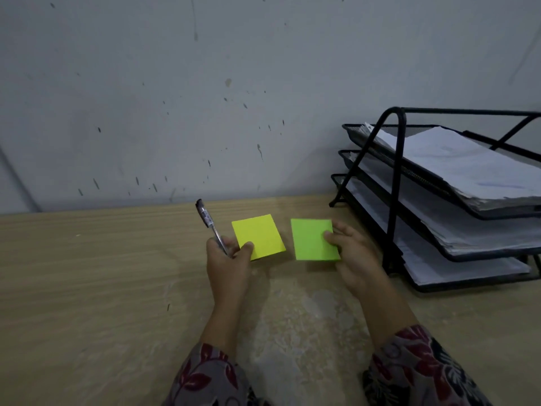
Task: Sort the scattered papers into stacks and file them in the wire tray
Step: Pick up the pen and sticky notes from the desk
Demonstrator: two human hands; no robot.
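My left hand point(227, 259) grips a yellow sticky-note pad point(259, 234) by its near corner and also holds a clear pen point(208, 221) that points up and away. My right hand point(349, 253) pinches the right edge of a green sticky-note pad point(311, 240). Both pads hover just above the wooden desk point(87, 288), side by side. A black three-tier wire tray point(395, 183) stands at the right, each tier stacked with white papers point(456, 162).
A stained grey wall point(205, 98) runs along the desk's far edge. The desk surface is worn pale in a patch point(292, 317) between my forearms. Patterned sleeves cover both wrists at the bottom of the view.
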